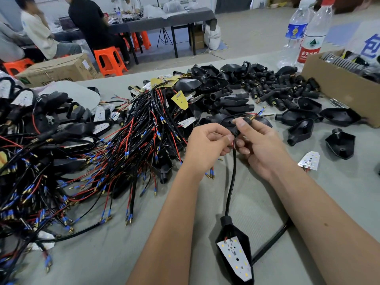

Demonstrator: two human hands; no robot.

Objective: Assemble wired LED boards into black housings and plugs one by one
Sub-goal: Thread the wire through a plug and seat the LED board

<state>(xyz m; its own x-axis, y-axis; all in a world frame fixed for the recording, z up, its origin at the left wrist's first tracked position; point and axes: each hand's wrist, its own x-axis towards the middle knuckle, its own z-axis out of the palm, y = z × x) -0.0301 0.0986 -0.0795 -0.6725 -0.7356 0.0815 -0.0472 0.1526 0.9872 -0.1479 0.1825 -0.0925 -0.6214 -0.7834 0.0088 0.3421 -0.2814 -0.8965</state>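
Both the left hand [207,145] and right hand [257,145] pinched a ribbed black plastic plug [241,125]. Its glossy black cable [231,186] crossed bare grey felt tabletop [329,202] between heaps.

Bright, even light fills the room, seemingly from overhead, though no lamp shows. Shadows are soft and short: a faint dark patch lies under the hands [232,142] on the grey tabletop [115,251], another beside the black housing [234,251] at the bottom. Its white LED board [236,258] looks slightly washed out. The water bottles [304,31] catch small glints. The middle is sharp; the wire pile [67,161] smears toward the left edge. Wide-angle distortion bends the tabletop's far edge and tilts the bottles. The people in the background [61,27] are soft.
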